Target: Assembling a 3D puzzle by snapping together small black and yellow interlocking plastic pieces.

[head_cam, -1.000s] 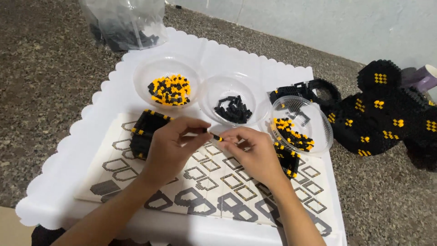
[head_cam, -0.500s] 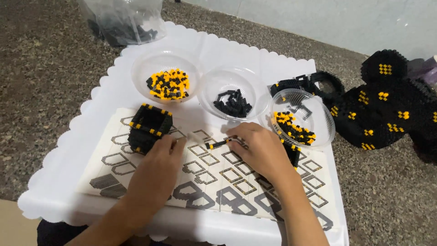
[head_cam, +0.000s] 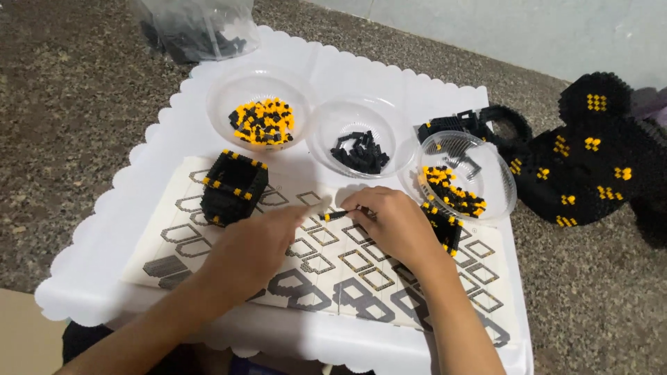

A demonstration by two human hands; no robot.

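Sheet (head_cam: pixel 208 267): diagram page lies nearest you on the white tray (head_cam: pixel 111 208).
Right hand (head_cam: pixel 399 229): you pinch a small black-and-yellow strip (head_cam: pixel 335 215).
Left hand (head_cam: pixel 260 246): fingers extended toward the strip, holding nothing.
Cube (head_cam: pixel 233 186): part-built, open-topped, left.
Bowls (head_cam: pixel 260 104): loose bricks remain, far side.
Big model (head_cam: pixel 590 160): mostly built, far right.

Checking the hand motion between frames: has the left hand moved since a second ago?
Yes. The left hand has dropped from beside the right hand toward the instruction sheet, below the black-and-yellow block box.
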